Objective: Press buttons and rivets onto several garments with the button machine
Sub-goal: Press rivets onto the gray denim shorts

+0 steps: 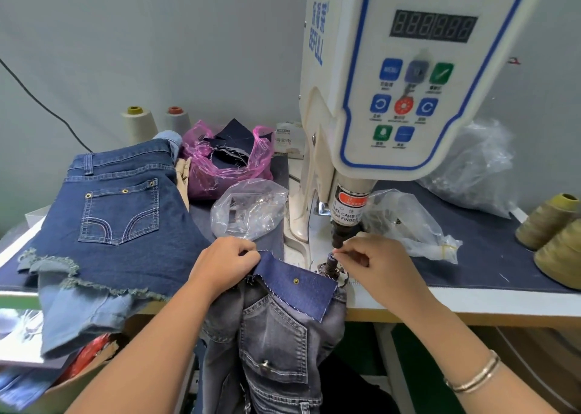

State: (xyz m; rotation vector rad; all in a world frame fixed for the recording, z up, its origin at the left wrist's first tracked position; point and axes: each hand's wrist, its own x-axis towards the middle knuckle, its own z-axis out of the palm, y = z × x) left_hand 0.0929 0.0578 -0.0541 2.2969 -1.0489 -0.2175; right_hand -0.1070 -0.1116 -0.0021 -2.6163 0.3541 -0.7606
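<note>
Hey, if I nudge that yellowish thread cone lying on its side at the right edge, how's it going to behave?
The olive-yellow thread cone lies on its side, so it would probably roll, curving because it tapers. It looks fully wound, so likely fairly heavy for its size. The dark blue table cover may slow it.

Denim shorts (pixel 116 212) lie left of the button machine (pixel 386 77); thread cones (pixel 553 225), apparently, right.
</note>
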